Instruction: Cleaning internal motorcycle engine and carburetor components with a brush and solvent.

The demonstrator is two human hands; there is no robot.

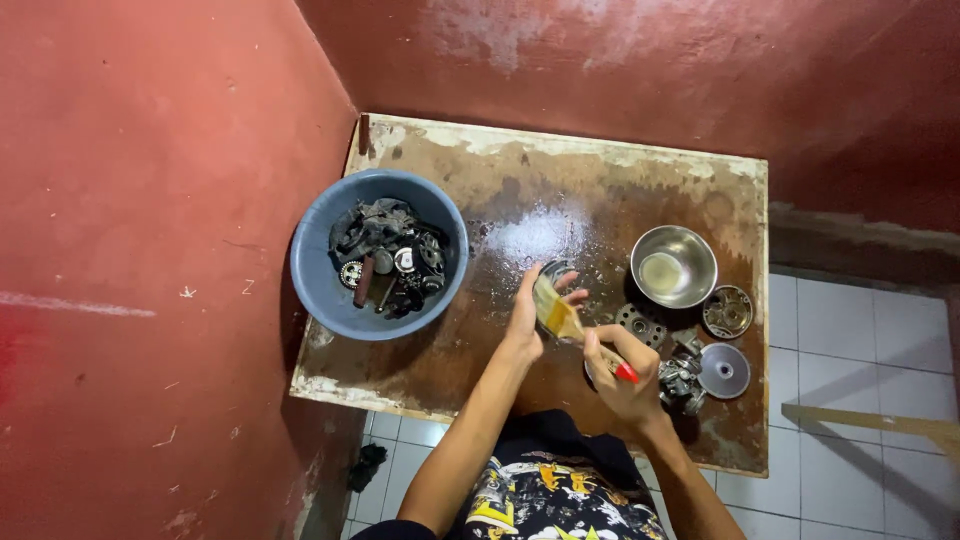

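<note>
My left hand (528, 312) holds a small round metal part (553, 271) over the wet wooden table (480, 190), fingers curled around it. My right hand (622, 375) grips a paintbrush (560, 315) with a red handle tip and pale bristles; the bristles touch the part in my left hand. Both hands meet above the middle of the table.
A blue plastic basin (320, 270) full of dark greasy metal parts sits at the table's left. A steel bowl (674, 265) holding liquid stands at the right, with several round metal parts (727, 340) in front of it. Red walls close in at left and back; white tiled floor (850, 340) at right.
</note>
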